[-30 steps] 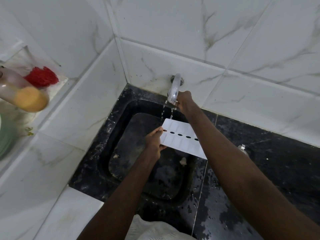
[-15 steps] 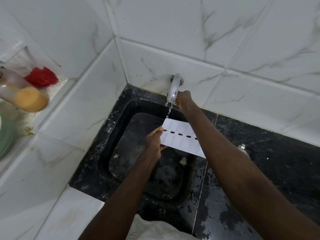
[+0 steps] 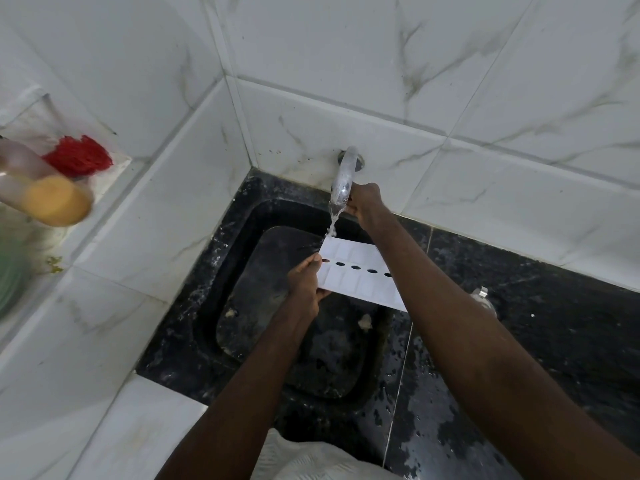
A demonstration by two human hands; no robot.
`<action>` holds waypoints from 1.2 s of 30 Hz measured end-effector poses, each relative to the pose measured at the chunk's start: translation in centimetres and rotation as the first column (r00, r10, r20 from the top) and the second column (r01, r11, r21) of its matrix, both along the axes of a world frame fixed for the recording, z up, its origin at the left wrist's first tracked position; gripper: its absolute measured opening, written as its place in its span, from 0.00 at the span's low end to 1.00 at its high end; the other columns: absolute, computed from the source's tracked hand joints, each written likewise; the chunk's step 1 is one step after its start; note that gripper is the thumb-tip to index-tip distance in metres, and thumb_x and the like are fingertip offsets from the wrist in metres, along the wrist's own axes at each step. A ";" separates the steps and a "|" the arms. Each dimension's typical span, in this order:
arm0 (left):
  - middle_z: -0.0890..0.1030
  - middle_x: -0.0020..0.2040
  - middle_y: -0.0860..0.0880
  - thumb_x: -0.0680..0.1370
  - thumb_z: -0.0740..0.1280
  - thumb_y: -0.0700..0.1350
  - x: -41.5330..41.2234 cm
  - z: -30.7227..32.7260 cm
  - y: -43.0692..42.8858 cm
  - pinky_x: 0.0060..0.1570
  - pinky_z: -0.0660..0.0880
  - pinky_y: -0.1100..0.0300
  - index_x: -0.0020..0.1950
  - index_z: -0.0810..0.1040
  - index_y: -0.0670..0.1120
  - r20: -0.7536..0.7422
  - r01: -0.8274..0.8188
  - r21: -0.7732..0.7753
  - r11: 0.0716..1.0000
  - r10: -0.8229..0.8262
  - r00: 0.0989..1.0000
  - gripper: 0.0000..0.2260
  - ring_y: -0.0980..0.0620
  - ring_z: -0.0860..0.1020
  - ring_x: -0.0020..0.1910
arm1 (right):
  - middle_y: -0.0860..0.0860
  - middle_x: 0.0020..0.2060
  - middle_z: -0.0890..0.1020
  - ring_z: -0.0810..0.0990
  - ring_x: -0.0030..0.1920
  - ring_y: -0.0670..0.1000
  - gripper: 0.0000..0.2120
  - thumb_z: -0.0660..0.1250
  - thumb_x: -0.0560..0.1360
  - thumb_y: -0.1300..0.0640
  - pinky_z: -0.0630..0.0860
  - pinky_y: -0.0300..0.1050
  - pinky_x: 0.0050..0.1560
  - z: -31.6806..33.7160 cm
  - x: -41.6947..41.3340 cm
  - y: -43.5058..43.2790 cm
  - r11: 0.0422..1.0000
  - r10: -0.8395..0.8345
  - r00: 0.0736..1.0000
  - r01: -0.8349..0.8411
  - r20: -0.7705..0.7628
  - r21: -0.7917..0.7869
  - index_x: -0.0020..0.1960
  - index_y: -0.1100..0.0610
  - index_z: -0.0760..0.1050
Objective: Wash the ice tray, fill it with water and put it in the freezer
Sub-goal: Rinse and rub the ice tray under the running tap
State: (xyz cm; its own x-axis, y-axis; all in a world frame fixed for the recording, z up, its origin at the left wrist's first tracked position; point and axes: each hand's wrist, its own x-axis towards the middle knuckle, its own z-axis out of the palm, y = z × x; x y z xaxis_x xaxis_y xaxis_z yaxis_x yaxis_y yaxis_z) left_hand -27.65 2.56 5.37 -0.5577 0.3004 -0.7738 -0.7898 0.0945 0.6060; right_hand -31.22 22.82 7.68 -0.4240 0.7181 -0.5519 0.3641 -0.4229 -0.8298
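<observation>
Head view, looking down at a black sink (image 3: 221,271) in a corner of white marbled tiles. Left hand (image 3: 306,284) holds the white tray (image 3: 349,268) by its left short end, fingers (image 3: 313,263) curled round the edge with the thumb on top. Tray is in the air above the sink basin, not touching it. It has two rows of cells and a line of dark oval holes down the middle. Its right end is hidden behind the right forearm.

Right hand (image 3: 367,202) is up at the tap (image 3: 343,174), its fingers closed round the lower end of the spout; which part they grip is hidden. Tap is chrome, comes out of the back wall and curves down. Water (image 3: 333,225) runs from it in a thin stream and lands on the tray's far left corner.

Sink floor has a few pale scraps. Black counter (image 3: 554,358) right of the sink is wet, with drops near the rim. Small metal fitting (image 3: 483,296) stands on the counter just behind the right forearm. On the left ledge are a red scrubber (image 3: 78,155) and a blurred bottle (image 3: 38,185) with an orange cap. White cloth (image 3: 304,459) is at the bottom edge, between the arms.
</observation>
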 end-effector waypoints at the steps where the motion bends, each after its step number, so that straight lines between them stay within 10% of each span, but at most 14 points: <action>1: 0.84 0.49 0.45 0.83 0.69 0.43 0.0 -0.1 0.0 0.37 0.79 0.52 0.53 0.82 0.46 0.000 0.000 -0.001 1.000 0.000 1.000 0.03 0.46 0.83 0.47 | 0.59 0.39 0.85 0.83 0.40 0.54 0.11 0.72 0.79 0.56 0.85 0.50 0.51 -0.1 0.1 -0.1 1.000 0.010 1.000 -0.011 0.008 0.021 0.43 0.64 0.80; 5: 0.84 0.46 0.47 0.83 0.69 0.43 -0.2 -0.3 -0.6 0.33 0.79 0.55 0.55 0.83 0.45 -0.013 -0.007 -0.005 1.000 0.007 1.000 0.04 0.49 0.82 0.43 | 0.56 0.37 0.83 0.80 0.38 0.53 0.16 0.64 0.81 0.50 0.79 0.50 0.44 0.3 1.9 -1.1 0.927 0.169 0.962 -0.230 0.216 0.297 0.39 0.59 0.75; 9: 0.84 0.49 0.47 0.83 0.69 0.43 -0.6 -0.7 -1.1 0.33 0.77 0.56 0.60 0.82 0.46 -0.034 -0.027 0.002 1.000 0.028 0.999 0.06 0.50 0.82 0.43 | 0.53 0.43 0.82 0.79 0.43 0.54 0.10 0.60 0.79 0.60 0.74 0.48 0.44 -0.7 5.7 -2.8 0.498 0.330 0.816 -0.577 0.475 0.647 0.48 0.59 0.80; 16: 0.84 0.60 0.42 0.83 0.69 0.44 0.0 -1.3 -1.2 0.32 0.77 0.59 0.63 0.83 0.40 -0.072 -0.035 0.007 0.999 0.035 0.997 0.11 0.43 0.82 0.53 | 0.55 0.72 0.74 0.70 0.71 0.59 0.16 0.61 0.82 0.49 0.67 0.62 0.70 -2.6 11.1 -8.1 0.005 0.482 0.582 -0.749 0.654 0.663 0.63 0.51 0.82; 36: 0.85 0.53 0.43 0.83 0.69 0.39 -1.1 -2.3 -1.5 0.33 0.80 0.66 0.62 0.83 0.36 -0.236 -0.080 -0.039 0.996 0.069 0.969 0.10 0.53 0.82 0.40 | 0.53 0.83 0.54 0.54 0.82 0.57 0.21 0.51 0.84 0.37 0.52 0.67 0.78 -1.8 10.6 -8.7 0.022 0.455 0.499 -0.834 0.738 0.551 0.67 0.39 0.77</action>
State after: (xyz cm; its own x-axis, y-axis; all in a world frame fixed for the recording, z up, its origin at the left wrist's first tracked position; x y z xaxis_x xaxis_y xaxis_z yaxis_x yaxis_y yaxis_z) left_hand -28.79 1.09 3.07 -0.7445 0.2171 -0.6313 -0.6322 0.0742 0.7712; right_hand -20.61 14.11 5.84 -0.9399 0.3144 -0.1330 0.3402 0.8951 -0.2881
